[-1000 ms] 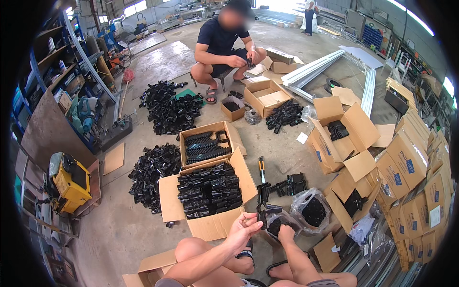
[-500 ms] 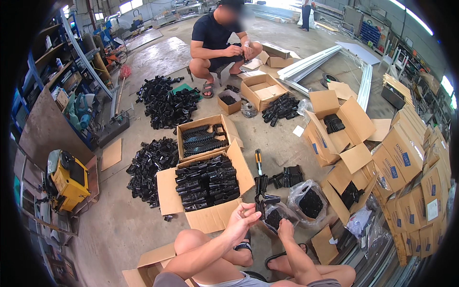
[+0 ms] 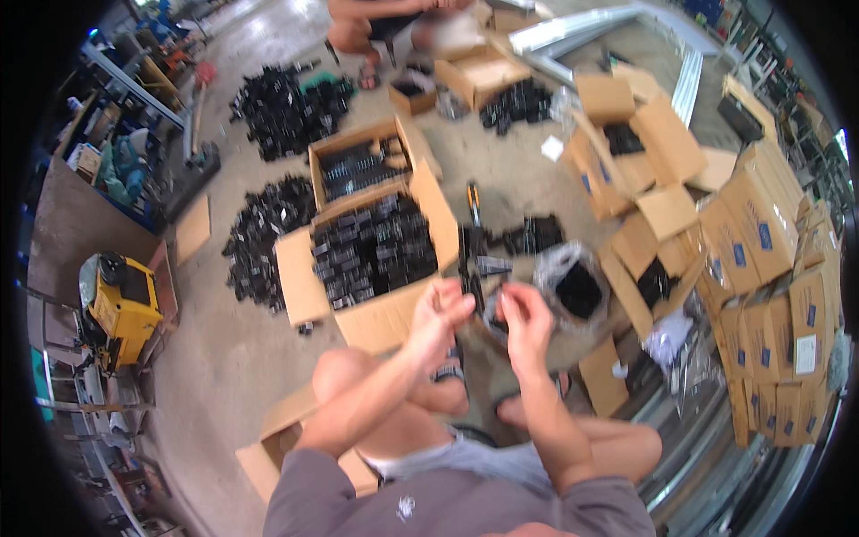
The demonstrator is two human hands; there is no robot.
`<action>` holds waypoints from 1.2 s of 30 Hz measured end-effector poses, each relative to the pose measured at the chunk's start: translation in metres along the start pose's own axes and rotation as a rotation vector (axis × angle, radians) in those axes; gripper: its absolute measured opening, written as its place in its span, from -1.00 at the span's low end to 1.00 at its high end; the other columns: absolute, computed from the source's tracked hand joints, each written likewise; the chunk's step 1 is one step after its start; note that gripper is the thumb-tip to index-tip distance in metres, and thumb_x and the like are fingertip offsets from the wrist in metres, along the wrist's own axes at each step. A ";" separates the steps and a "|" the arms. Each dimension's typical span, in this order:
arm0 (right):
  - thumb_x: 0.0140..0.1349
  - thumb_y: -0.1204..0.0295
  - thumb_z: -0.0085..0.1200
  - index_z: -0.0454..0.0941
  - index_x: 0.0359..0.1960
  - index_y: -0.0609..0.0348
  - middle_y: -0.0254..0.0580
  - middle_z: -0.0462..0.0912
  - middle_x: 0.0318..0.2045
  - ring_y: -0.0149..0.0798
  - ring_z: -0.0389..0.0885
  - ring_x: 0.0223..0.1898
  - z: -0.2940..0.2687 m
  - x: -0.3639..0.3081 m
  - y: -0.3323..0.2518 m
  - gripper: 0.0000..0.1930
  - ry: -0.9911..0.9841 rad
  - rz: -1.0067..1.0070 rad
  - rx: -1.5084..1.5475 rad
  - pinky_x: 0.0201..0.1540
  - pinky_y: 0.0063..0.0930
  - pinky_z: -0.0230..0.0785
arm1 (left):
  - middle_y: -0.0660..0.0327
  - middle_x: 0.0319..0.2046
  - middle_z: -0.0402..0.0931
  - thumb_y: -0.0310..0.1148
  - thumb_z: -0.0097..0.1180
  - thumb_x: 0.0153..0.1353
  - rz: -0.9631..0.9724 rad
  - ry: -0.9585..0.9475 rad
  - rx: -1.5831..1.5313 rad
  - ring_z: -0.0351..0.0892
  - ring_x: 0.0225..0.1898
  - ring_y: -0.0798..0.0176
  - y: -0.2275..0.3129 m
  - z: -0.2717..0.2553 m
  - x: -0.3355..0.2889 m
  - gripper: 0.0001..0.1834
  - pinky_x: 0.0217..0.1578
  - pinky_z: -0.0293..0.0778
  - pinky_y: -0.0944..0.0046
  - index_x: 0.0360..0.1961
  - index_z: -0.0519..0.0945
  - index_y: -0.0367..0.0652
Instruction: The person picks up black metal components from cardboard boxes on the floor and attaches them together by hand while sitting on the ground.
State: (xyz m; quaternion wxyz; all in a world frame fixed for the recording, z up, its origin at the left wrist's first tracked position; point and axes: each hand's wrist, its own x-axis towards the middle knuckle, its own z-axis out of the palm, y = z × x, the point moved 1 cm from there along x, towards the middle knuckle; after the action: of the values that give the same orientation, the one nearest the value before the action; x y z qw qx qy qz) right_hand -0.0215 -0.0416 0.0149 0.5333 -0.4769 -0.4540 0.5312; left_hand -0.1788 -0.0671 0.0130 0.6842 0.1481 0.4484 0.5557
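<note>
Above the floor in front of my knees, my left hand [image 3: 438,313] is closed on a long black plastic part [image 3: 470,273], held roughly upright. My right hand [image 3: 528,324] has come close beside it, thumb and fingers pinched together; whatever it holds is too small and blurred to name. Just behind my hands, partly covered by them, is a clear plastic bag [image 3: 493,324] of small black pieces. A second clear bag [image 3: 548,268] with black pieces stands to its right. Beyond lie a cutter-like tool with an orange-and-black handle [image 3: 473,204] and more black parts [image 3: 535,235].
Ahead to the left, two open cardboard boxes [image 3: 295,277] hold rows of black parts, beside heaps of similar parts [image 3: 268,242]. More cartons [image 3: 761,224] are stacked at right. A co-worker [image 3: 371,27] squats at the far side. A yellow machine [image 3: 125,313] stands at left.
My right hand has risen from the small plastic bag to beside the black part in my left hand. The view has tilted downward, so the scene sits higher and the co-worker's head is out of view.
</note>
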 end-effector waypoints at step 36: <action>0.21 0.52 0.23 0.63 -0.18 0.35 -0.25 0.70 -0.32 -0.53 0.59 -0.32 0.017 0.000 0.005 -0.82 -0.020 0.079 0.041 -0.24 -0.65 0.43 | 0.09 -0.07 0.59 -0.69 0.18 0.17 0.200 -0.038 0.063 0.59 -0.06 0.36 0.003 0.009 -0.009 -0.66 -0.01 0.51 0.37 -0.08 0.39 -0.21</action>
State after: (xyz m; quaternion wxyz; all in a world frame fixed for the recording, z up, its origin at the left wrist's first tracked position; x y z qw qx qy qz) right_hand -0.0386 -0.0409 0.0120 0.5170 -0.4779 -0.4290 0.5659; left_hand -0.1729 -0.0714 0.0241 0.6287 0.2241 0.4354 0.6041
